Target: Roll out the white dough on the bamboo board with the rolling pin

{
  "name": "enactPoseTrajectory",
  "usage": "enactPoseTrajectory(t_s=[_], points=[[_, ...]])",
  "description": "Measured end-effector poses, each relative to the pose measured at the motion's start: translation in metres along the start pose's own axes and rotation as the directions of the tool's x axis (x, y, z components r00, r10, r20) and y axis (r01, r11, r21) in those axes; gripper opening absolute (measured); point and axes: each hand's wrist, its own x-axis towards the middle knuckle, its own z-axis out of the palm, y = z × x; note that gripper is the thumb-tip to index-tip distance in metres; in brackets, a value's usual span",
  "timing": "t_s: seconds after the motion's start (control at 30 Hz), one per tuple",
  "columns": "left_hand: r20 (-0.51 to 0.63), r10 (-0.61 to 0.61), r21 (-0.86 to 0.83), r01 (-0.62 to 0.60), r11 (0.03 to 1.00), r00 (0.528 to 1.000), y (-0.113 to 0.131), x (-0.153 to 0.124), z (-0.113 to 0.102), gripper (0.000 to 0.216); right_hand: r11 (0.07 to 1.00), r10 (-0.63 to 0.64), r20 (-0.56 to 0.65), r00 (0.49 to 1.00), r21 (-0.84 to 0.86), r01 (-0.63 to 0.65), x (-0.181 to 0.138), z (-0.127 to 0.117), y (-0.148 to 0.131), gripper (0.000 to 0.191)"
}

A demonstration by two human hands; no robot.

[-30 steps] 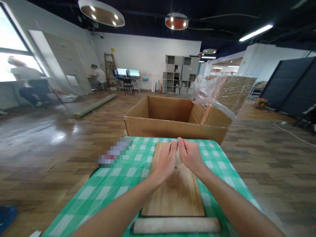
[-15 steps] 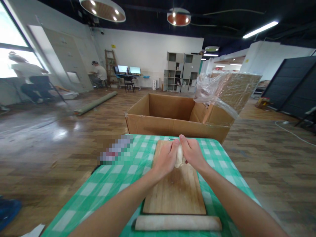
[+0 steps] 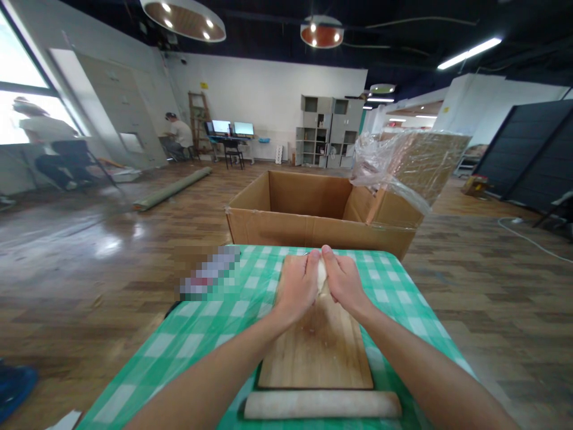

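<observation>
My left hand (image 3: pixel 298 286) and my right hand (image 3: pixel 342 280) press together around a pale lump of dough (image 3: pixel 321 276) over the far end of a wooden cutting board (image 3: pixel 317 352). Both hands are closed on the dough, and only a thin strip of it shows between the thumbs. The board lies on a table with a green-and-white checked cloth (image 3: pixel 210 322). A wooden rolling pin (image 3: pixel 322 405) rests across the near end of the board.
An open cardboard box (image 3: pixel 313 212) stands just beyond the table's far edge, with a plastic-wrapped carton (image 3: pixel 412 161) to its right. A blurred object (image 3: pixel 210 273) lies on the cloth's left. Two people sit far off at the left. A rolled mat (image 3: pixel 172 188) lies on the wooden floor.
The hands parted slightly, showing more dough, then closed together again around it. They stay over the far end of the board.
</observation>
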Motion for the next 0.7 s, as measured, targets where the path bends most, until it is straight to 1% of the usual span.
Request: enactPoseTrajectory(t_s=[0.1, 0.17, 0.23, 0.3, 0.37, 0.43, 0.5, 0.57, 0.7], points=[[0.052, -0.026, 0.008, 0.025, 1.000, 0.998, -0.002, 0.002, -0.002, 0.062, 1.000, -0.004, -0.020, 1.000, -0.018, 0.004, 0.002, -0.003, 0.001, 0.072], [0.064, -0.021, 0.016, 0.020, 1.000, 0.998, -0.003, 0.004, -0.003, 0.063, 1.000, 0.011, 0.003, 1.000, 0.006, -0.011, 0.003, -0.004, 0.002, 0.072], [0.044, 0.000, 0.045, -0.002, 0.999, 0.999, -0.004, 0.004, -0.003, 0.064, 0.998, 0.027, 0.041, 0.999, 0.059, -0.030, 0.002, -0.003, 0.003, 0.070], [-0.017, 0.052, 0.095, -0.050, 0.994, 0.998, -0.005, 0.003, -0.002, 0.063, 0.996, 0.010, 0.044, 0.999, 0.084, -0.013, 0.001, 0.000, 0.002, 0.064], [-0.083, 0.105, 0.125, -0.094, 0.988, 0.991, -0.006, 0.001, 0.000, 0.062, 0.998, -0.054, -0.009, 0.998, 0.030, 0.055, -0.001, 0.003, 0.001, 0.057], [-0.101, 0.105, 0.100, -0.095, 0.990, 0.989, -0.007, -0.001, 0.001, 0.064, 0.989, -0.137, -0.073, 0.988, -0.073, 0.132, -0.001, 0.005, 0.001, 0.055], [-0.068, 0.065, 0.066, -0.061, 0.996, 0.996, -0.008, -0.003, 0.001, 0.066, 0.966, -0.219, -0.095, 0.971, -0.159, 0.202, 0.000, 0.005, 0.003, 0.056], [-0.032, 0.051, 0.074, -0.049, 0.996, 0.998, -0.007, -0.003, 0.001, 0.064, 0.942, -0.278, -0.097, 0.956, -0.220, 0.252, 0.002, 0.003, 0.006, 0.054], [0.026, 0.107, 0.125, -0.109, 0.986, 0.994, -0.004, -0.002, 0.002, 0.055, 0.915, -0.320, -0.101, 0.942, -0.292, 0.279, 0.007, -0.003, 0.011, 0.050]])
